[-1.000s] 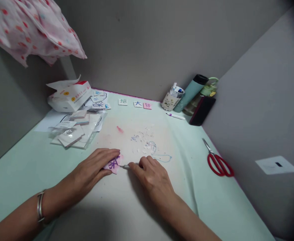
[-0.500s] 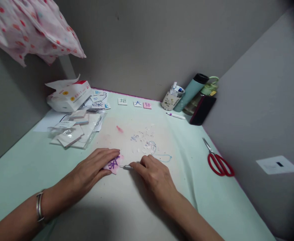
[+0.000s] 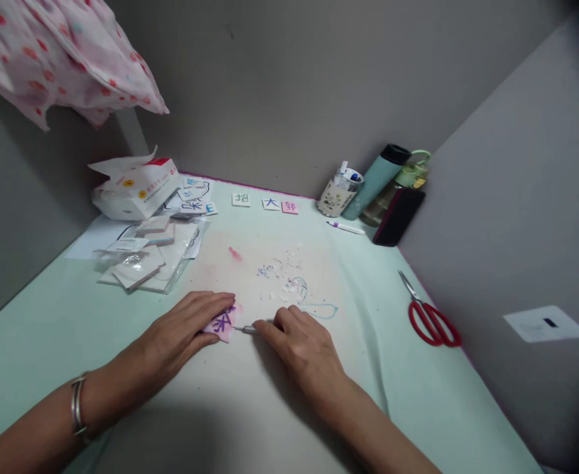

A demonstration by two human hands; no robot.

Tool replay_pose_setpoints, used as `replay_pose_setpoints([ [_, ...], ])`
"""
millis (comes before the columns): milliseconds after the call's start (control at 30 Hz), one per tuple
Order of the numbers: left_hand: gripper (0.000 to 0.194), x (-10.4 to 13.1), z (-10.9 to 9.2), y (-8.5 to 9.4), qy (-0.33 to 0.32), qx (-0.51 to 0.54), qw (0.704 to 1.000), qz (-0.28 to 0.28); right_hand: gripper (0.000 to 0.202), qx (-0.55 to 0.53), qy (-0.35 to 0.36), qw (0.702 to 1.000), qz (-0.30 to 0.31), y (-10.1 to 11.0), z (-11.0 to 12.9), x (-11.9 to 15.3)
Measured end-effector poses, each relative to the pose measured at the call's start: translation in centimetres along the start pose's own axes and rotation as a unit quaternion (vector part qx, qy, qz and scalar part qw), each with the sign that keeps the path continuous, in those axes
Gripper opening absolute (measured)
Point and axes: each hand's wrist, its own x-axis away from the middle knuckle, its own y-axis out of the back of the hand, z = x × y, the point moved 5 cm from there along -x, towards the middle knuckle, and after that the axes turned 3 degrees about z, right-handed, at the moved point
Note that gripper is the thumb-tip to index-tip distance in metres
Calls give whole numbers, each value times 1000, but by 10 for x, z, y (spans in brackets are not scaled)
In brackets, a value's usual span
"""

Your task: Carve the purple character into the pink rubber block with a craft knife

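Note:
My left hand [image 3: 185,324] is closed on the left part of a small pink block [image 3: 224,324], pinning it to the pale work surface. Purple character strokes are drawn on the block's top. From the right, my right hand [image 3: 302,345] grips a thin metal carving knife [image 3: 248,329] by its handle. The knife's tip meets the block's right side, by the purple strokes. Beyond my hands lie loose pale shavings [image 3: 289,283] and a blue outline drawn on the surface.
Red-handled scissors [image 3: 432,319] lie at the right. At the back stand a pen cup [image 3: 337,196], a teal bottle [image 3: 376,181] and a dark phone [image 3: 399,217]. Several marked blocks [image 3: 270,204] line the rear edge. Bagged blocks [image 3: 156,257] and a tissue pack [image 3: 136,191] sit left.
The knife and my right hand have shifted slightly left, bringing the tip closer in on the block. My left hand and the block stay almost still.

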Motion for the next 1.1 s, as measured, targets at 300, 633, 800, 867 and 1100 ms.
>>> replay_pose_setpoints([
  [300,44,-1,0,0,-1,-5,1000,-8,26,-9,-6,1000,-11,1,-1,1],
  [633,46,0,1,0,15,11,1000,-2,21,-4,-3,1000,7,-1,0,-1],
  [800,45,0,0,1,10,8,1000,-9,21,-14,12,1000,-7,2,5,0],
  [867,46,0,0,1,13,6,1000,-2,22,-19,18,1000,-14,3,6,1],
  [1100,45,1,0,1,9,3,1000,-2,28,-33,1,999,-40,2,2,3],
])
